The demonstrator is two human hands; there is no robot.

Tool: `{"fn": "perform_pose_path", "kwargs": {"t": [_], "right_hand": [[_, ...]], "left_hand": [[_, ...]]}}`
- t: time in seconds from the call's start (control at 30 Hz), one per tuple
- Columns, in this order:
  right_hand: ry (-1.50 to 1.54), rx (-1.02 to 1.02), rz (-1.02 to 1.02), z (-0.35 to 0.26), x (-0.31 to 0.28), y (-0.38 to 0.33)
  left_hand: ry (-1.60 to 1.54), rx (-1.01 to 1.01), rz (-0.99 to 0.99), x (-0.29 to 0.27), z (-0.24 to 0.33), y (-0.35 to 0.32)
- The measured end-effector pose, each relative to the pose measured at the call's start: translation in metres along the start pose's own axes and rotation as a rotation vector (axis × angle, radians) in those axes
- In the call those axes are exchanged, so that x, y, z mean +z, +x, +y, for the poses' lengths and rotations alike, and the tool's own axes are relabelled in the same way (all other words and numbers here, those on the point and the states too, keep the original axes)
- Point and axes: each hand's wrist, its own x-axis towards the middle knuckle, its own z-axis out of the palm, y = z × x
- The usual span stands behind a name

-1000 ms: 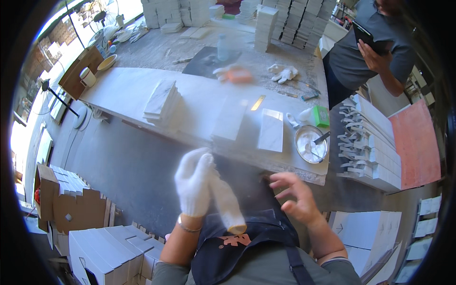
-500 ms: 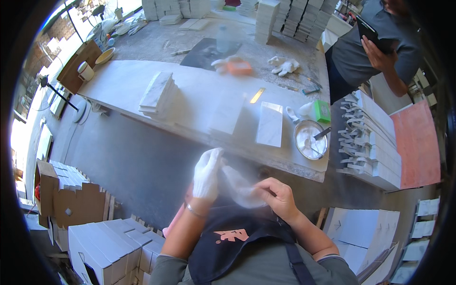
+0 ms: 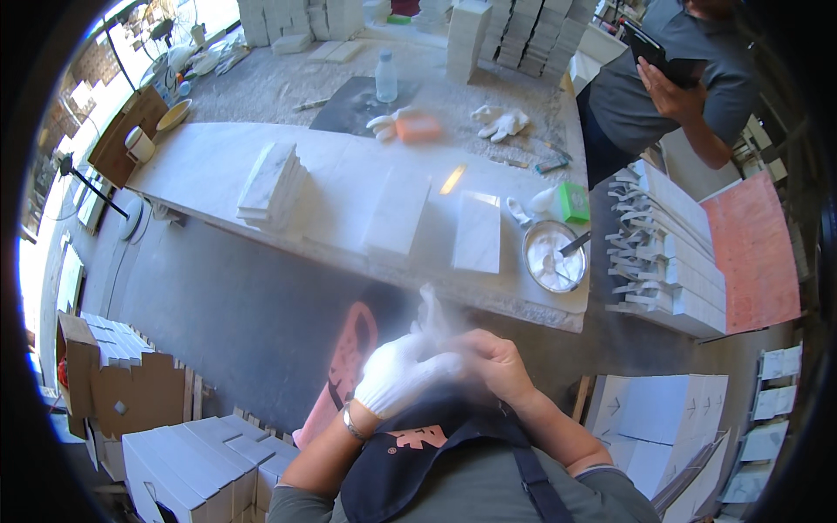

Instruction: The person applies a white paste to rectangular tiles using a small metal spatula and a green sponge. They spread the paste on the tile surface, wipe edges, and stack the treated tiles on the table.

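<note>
My left hand (image 3: 403, 373) wears a white knit glove and has its fingers closed toward my right hand. My bare right hand (image 3: 499, 364) pinches beside it. Between the two hands a loose white glove (image 3: 427, 315) stands up, smeared by motion, and both hands appear to grip it. Just beyond, on the white worktable (image 3: 336, 187), lie a single marble tile (image 3: 478, 234), a low stack of white tiles (image 3: 397, 218) and a taller tile stack (image 3: 268, 185). A metal bowl (image 3: 528, 267) of white paste with a spatula (image 3: 575, 243) stands at the right.
Farther back are white gloves (image 3: 500, 123), an orange block (image 3: 418, 129), a plastic bottle (image 3: 386, 77) and a green box (image 3: 574, 201). Another person (image 3: 676, 96) holds a tablet at the right. White boxes (image 3: 196, 462) stand at lower left, with more boxes (image 3: 658, 418) at lower right.
My gloved left hand has turned and moved right and down, closer to my right hand. The loose glove, which hung between the hands, now stands up above them. The view has shifted slightly.
</note>
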Motion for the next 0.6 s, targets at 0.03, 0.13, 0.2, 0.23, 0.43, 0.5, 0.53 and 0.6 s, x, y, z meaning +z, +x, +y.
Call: {"fn": "perform_pose_path", "kwargs": {"t": [0.03, 0.13, 0.2, 0.23, 0.43, 0.5, 0.53, 0.6], "right_hand": [[-0.013, 0.012, 0.009, 0.001, -0.002, 0.0], [-0.087, -0.007, -0.051, 0.002, -0.01, -0.001], [-0.128, -0.101, -0.106, 0.002, -0.012, -0.003], [-0.138, -0.097, -0.115, 0.001, -0.012, -0.003], [-0.187, -0.159, 0.069, 0.001, -0.014, -0.007], [-0.518, -0.39, 0.113, 0.003, -0.02, -0.007], [-0.554, -0.471, 0.131, 0.005, -0.02, -0.007], [-0.874, -0.549, 0.151, 0.01, -0.018, -0.008]], "left_hand": [[-0.031, 0.001, -0.008, 0.0, 0.001, 0.003], [0.015, -0.068, -0.103, -0.003, 0.004, 0.005], [0.016, -0.117, -0.141, -0.003, 0.004, 0.005], [0.005, -0.108, -0.125, -0.001, 0.003, 0.005], [0.064, -0.11, -0.031, 0.009, -0.024, 0.006], [0.319, 0.072, 0.022, 0.011, -0.036, 0.007], [0.464, 0.124, 0.012, 0.012, -0.039, 0.007], [0.526, 0.211, 0.123, 0.018, -0.04, 0.008]]}}
